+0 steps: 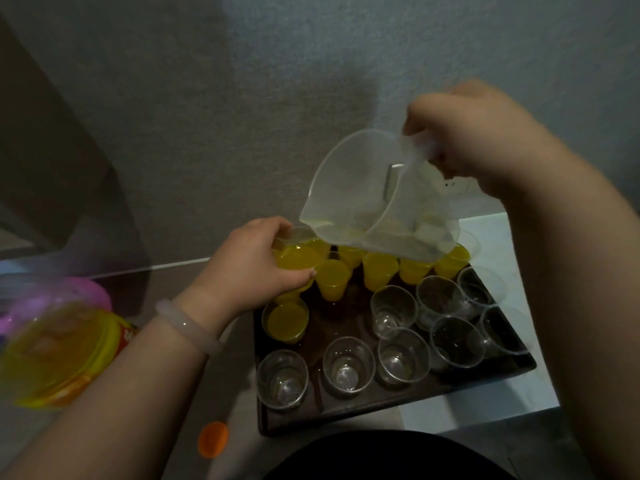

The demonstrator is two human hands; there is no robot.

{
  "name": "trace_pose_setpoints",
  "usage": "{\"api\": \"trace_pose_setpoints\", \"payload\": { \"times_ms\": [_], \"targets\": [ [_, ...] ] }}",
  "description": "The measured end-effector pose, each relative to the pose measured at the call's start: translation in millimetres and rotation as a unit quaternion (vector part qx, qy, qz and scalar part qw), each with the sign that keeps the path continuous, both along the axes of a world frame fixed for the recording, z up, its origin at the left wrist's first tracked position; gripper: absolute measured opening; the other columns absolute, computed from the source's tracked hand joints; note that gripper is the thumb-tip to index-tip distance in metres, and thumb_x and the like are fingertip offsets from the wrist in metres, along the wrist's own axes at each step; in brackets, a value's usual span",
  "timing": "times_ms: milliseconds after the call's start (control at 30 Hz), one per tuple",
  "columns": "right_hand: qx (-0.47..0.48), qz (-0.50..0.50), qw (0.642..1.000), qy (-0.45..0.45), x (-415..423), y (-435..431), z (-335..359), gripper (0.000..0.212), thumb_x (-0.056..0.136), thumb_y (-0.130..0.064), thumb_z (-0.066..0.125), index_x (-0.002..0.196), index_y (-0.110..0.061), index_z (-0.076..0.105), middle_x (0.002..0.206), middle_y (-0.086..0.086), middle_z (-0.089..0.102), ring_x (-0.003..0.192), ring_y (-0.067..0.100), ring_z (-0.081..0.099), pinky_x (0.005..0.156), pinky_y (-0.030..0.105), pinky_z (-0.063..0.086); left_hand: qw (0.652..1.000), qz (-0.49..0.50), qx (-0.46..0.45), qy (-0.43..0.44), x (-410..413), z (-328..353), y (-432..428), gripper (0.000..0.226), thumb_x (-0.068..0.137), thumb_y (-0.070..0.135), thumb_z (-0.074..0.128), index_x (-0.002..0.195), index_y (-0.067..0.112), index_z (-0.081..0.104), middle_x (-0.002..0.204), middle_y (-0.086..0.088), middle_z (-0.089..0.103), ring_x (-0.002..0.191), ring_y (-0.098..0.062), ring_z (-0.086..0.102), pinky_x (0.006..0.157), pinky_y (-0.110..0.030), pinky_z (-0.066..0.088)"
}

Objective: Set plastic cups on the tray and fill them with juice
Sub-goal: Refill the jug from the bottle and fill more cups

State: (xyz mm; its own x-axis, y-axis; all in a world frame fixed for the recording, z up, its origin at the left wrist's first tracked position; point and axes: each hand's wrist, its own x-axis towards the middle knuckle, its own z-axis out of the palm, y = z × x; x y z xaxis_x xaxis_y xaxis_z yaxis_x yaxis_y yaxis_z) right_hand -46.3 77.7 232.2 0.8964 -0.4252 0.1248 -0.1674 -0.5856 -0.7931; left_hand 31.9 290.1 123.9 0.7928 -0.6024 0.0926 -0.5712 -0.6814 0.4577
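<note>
Pouring is the step in hand: the juice cup point(298, 259), nearly brimful at the far left corner of the tray point(346, 415), sits under the lip of the tipped clear jug point(367, 199), which looks almost drained. The left hand point(252, 268) wraps fingers and thumb round that cup; the right hand point(474, 140) clasps the jug's handle. The empty cups point(348, 363) nearer the person remain, so refilling the jug probably comes next

One wide-angle view only, worn on the head. It looks forward and steeply down from close above the tray point(349, 412), with the left hand point(252, 268) and right hand point(474, 143) reaching in from the lower corners — the wall point(242, 81) fills the top.
</note>
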Motion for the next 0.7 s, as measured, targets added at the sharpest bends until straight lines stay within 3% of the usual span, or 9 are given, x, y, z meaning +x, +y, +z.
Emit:
{"api": "trace_pose_setpoints", "payload": {
  "times_ms": [133,300,433,600,700],
  "targets": [
    [0.137,-0.092,0.983,-0.078,-5.0,-7.0,-8.4,0.031,0.081,-0.019,0.053,0.050,-0.016,0.049,0.038,0.000,0.042,0.035,0.018,0.035,0.036,0.017,0.023,1.000,-0.013,-0.006,0.016,-5.4,0.7,-3.4,0.067,0.064,0.045,0.081,0.122,0.020,0.055,0.110,0.006,0.056,0.100,-0.010,0.056,0.085,-0.023,0.046],
    [0.281,-0.169,0.932,-0.153,-6.7,-10.9,-16.1,0.030,0.082,-0.018,0.048,0.052,-0.016,0.041,0.042,0.000,0.035,0.036,0.016,0.026,0.041,0.022,0.020,0.998,-0.054,0.005,0.017,-11.6,1.6,-13.9,0.063,0.065,0.044,0.081,0.116,0.020,0.054,0.106,0.006,0.055,0.096,-0.009,0.055,0.084,-0.024,0.047],
    [0.308,-0.191,0.914,-0.181,-8.5,-15.0,-22.0,0.030,0.082,-0.018,0.048,0.052,-0.016,0.041,0.042,0.000,0.035,0.039,0.017,0.025,0.045,0.026,0.020,0.996,-0.081,0.026,0.014,-12.5,-1.1,-22.0,0.064,0.066,0.043,0.081,0.118,0.021,0.052,0.107,0.009,0.051,0.099,-0.008,0.052,0.084,-0.018,0.040],
    [0.292,-0.180,0.920,-0.189,-9.6,-17.9,-28.3,0.028,0.082,-0.016,0.048,0.054,-0.014,0.045,0.051,0.006,0.040,0.041,0.018,0.031,0.043,0.025,0.023,0.989,-0.127,0.062,0.032,-10.9,-7.7,-30.9,0.062,0.066,0.043,0.080,0.117,0.022,0.051,0.108,0.008,0.049,0.099,-0.010,0.050,0.087,-0.022,0.042],
    [0.283,-0.183,0.924,-0.179,-7.4,-19.7,-30.9,0.030,0.083,-0.017,0.049,0.053,-0.014,0.045,0.045,0.002,0.039,0.039,0.017,0.032,0.043,0.024,0.025,0.984,-0.153,0.083,0.035,-9.2,-10.9,-35.0,0.063,0.066,0.044,0.079,0.118,0.022,0.050,0.108,0.010,0.046,0.100,-0.009,0.049,0.086,-0.020,0.041]
  ]
}}
